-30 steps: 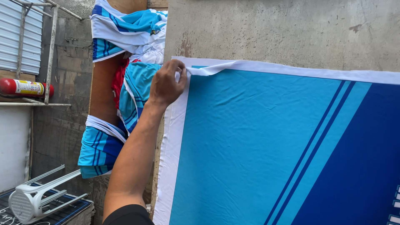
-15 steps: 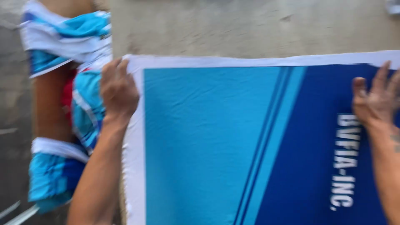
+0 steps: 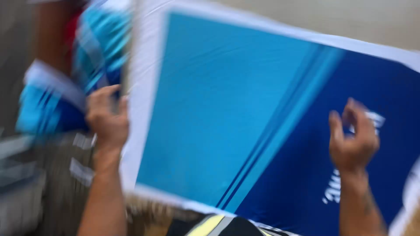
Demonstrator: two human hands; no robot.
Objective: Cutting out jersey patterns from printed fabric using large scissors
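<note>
A large printed fabric sheet (image 3: 227, 113) fills most of the head view, light blue on the left, dark blue on the right, with a white border and white lettering. It hangs tilted, its right side lower. My left hand (image 3: 107, 120) grips the sheet's white left edge about halfway down. My right hand (image 3: 352, 140) is in front of the dark blue part near the lettering, fingers curled; blur hides whether it pinches the cloth.
A bundle of blue and white printed fabric (image 3: 65, 87) hangs to the left of the sheet. A bare concrete wall (image 3: 350, 22) rises behind. A black and yellow garment (image 3: 214, 225) shows at the bottom edge. Grey blurred objects (image 3: 17, 188) sit at the lower left.
The sheet has tilted and swung closer. My left hand has slid from the top left corner down the left edge. My right hand has dropped lower and curled its fingers.
</note>
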